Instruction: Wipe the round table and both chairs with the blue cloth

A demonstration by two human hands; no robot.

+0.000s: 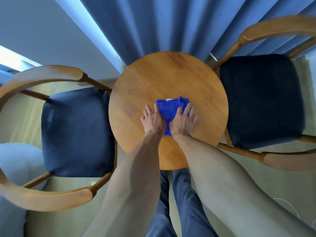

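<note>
blue cloth (168,110): bright blue, folded into a rough rectangle, a small white tag at its far edge; lies flat near the middle of the round table (153,79), partly covered at its near side. table: round wooden top, warm honey tone, plank seams visible. left chair (77,132) and right chair (259,100): curved wooden arm frames, dark navy seat cushions, one tucked just beside each side of the table.

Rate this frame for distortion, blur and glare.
Head view: strong wide-angle bending on both chairs' armrests; the rim is soft, while the blue cloth and round table read sharp; bright window glare at far left, none on the tabletop.
</note>
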